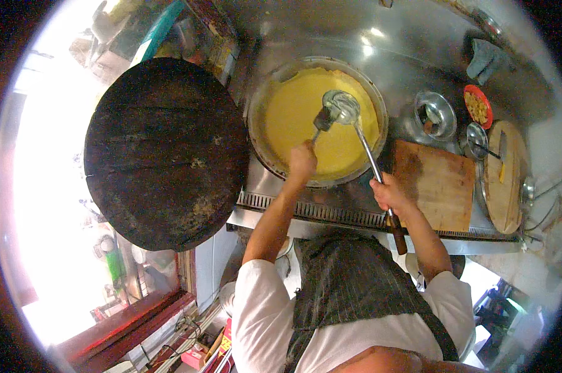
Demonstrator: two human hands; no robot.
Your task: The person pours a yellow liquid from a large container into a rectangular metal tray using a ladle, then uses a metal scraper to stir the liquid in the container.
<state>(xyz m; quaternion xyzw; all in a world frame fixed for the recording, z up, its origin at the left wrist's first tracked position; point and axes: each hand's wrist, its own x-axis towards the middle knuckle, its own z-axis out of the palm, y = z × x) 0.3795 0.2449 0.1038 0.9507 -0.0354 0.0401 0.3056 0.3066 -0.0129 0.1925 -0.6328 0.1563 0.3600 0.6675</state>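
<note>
A large round pan (253, 138) on the metal counter holds a smooth yellow layer (287, 124), like batter, slightly browned at its far right edge. My right hand (390, 194) is closed around the long metal handle of a ladle (343, 107), whose dark brown grip end points toward me. The ladle's bowl, smeared with pale residue, hovers over the pan. In my left hand (303, 161) is a short-handled tool with a dark, flat head, like a spatula (322, 119). Its head touches or overlaps the ladle's bowl; which, I cannot tell.
A big dark round wooden lid (163, 155) stands left of the pan. On the right lie a rectangular wooden board (442, 186), a round board (502, 193), a metal bowl (442, 105), a smaller bowl (477, 138), a red bowl of yellowish pieces (478, 107) and a grey cloth (482, 60).
</note>
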